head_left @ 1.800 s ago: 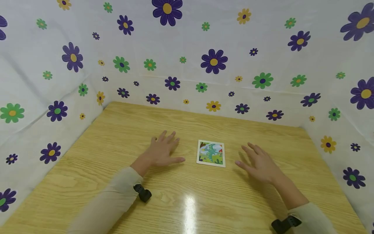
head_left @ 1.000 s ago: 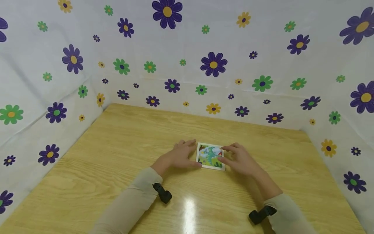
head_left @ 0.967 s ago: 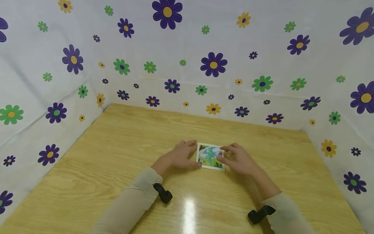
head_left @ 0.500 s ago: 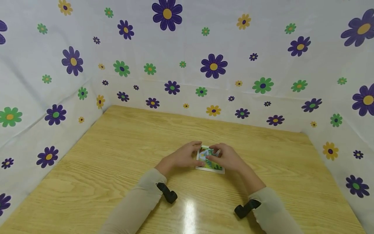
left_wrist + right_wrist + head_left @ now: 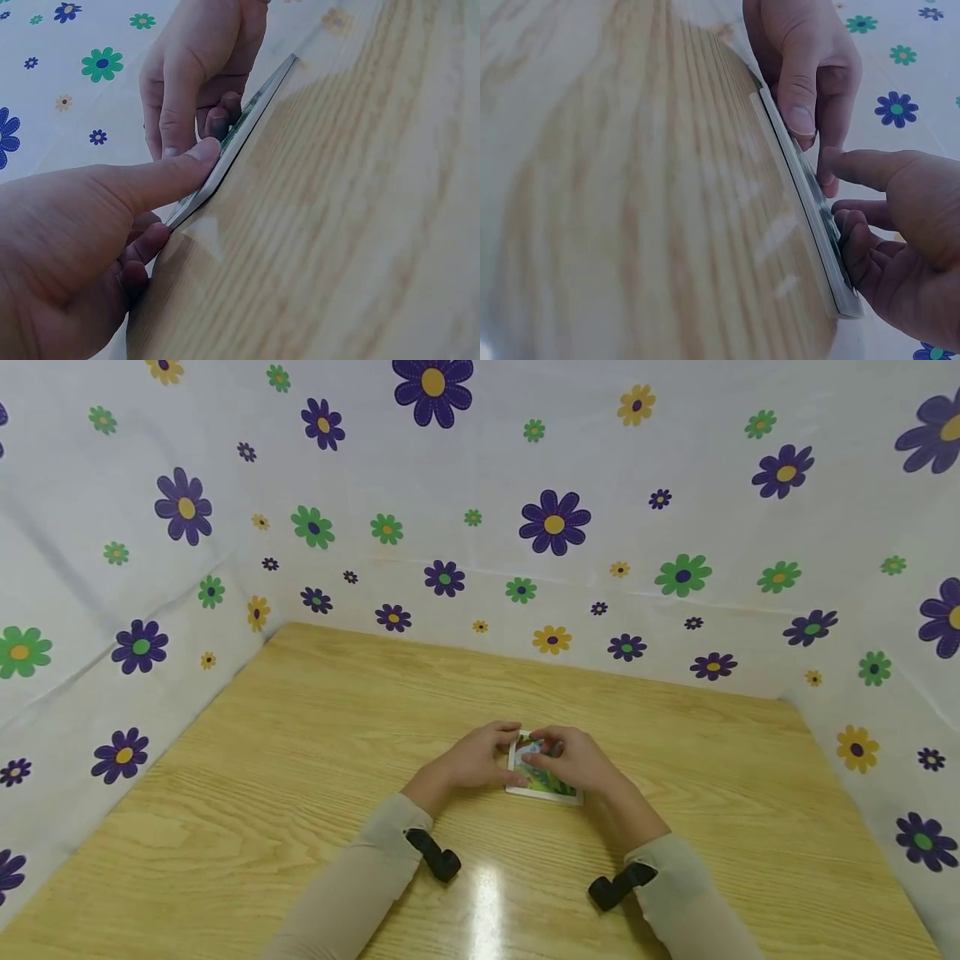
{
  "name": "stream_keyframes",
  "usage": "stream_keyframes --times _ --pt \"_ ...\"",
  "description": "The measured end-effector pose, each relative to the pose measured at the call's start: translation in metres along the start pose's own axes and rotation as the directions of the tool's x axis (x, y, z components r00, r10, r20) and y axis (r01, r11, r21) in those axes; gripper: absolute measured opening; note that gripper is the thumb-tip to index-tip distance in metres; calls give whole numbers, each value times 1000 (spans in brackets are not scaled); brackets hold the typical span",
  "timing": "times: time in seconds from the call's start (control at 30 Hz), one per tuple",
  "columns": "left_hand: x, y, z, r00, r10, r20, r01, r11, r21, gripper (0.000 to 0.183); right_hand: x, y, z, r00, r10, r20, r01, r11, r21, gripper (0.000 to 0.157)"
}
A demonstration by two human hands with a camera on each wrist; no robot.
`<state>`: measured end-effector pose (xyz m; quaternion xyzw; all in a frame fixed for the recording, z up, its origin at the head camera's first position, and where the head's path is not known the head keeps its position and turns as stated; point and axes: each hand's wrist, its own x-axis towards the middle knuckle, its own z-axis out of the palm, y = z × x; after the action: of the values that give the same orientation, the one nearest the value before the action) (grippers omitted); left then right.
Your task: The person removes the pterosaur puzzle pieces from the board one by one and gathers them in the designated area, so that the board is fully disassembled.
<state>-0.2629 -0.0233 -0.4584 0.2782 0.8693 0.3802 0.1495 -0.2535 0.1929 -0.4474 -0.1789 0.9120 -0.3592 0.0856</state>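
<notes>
I'm looking into a small screened-off booth, a recording set-up by the look of it; white cloth [image 5: 480,452] printed with purple, green and yellow flowers [image 5: 554,523] stands behind the table [image 5: 262,718] and along its left and right sides, closing it in on three sides; I can make out soft creases in the cloth; the tabletop is glossy, pale wood grain, with a bright streak of reflected light [image 5: 486,910] on it; black strapped-on camera units [image 5: 447,864] fit a recording space; whether home, lab or office lies around it, I can't tell from here.
</notes>
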Motion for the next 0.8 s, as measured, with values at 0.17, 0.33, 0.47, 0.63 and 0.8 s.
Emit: stream_keyframes --times 0.17,0.33,0.47,0.63,0.8 --pt "-1 -2 2 1000 -4 -19 3 999 -34 78 1 -5 0 999 -12 30 14 999 -51 43" --pt "-1 -4 6 998 -20 -60 16 998 -53 77 4 -11 -3 996 -34 79 42 993 -110 42" --pt "-3 -2 6 995 -43 -89 37 997 -67 79 11 -15 -6 992 -42 119 60 987 -151 38" --pt "-2 1 6 993 -59 -104 51 996 -72 79 18 -18 -10 990 -14 140 39 983 -179 36" --pt "0 2 6 991 -69 -111 60 994 -87 79 20 -15 -14 988 28 154 -11 994 -110 37"
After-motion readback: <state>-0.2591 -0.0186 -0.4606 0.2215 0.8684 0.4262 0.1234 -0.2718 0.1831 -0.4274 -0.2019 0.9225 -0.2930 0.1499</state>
